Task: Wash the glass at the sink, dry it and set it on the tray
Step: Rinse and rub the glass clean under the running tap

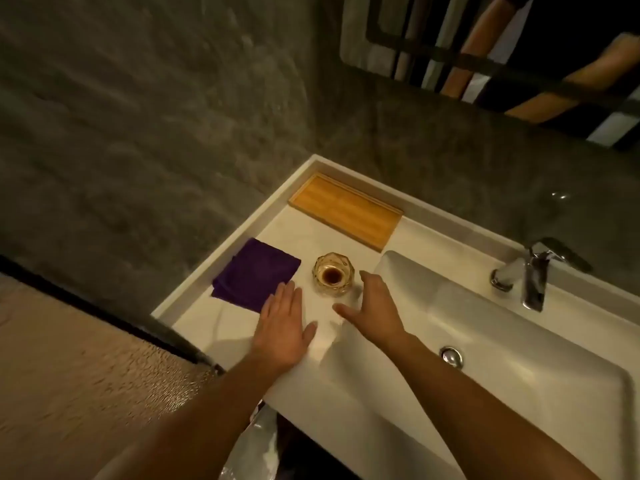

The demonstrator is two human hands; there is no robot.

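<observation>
The glass (pixel 333 274) stands upright on the white counter (pixel 311 233), roughly midway along the strip left of the sink (pixel 485 341), with a brown residue at its bottom; its long axis is vertical, mouth up. The right hand (pixel 372 306) is the nearer one; it hovers open just beside the glass, fingers spread toward its right side and thumb reaching under its near side, not yet touching as far as I can tell. The left hand (pixel 284 327) lies flat and open near the counter's front edge, fingertips at the corner of the purple cloth (pixel 254 273), which sits toward the counter's left edge. The wooden tray (pixel 346 209) rests at the back edge, behind the glass; the tap (pixel 526 271) stands at the sink's far side. The likely next step is a right-hand grasp.
</observation>
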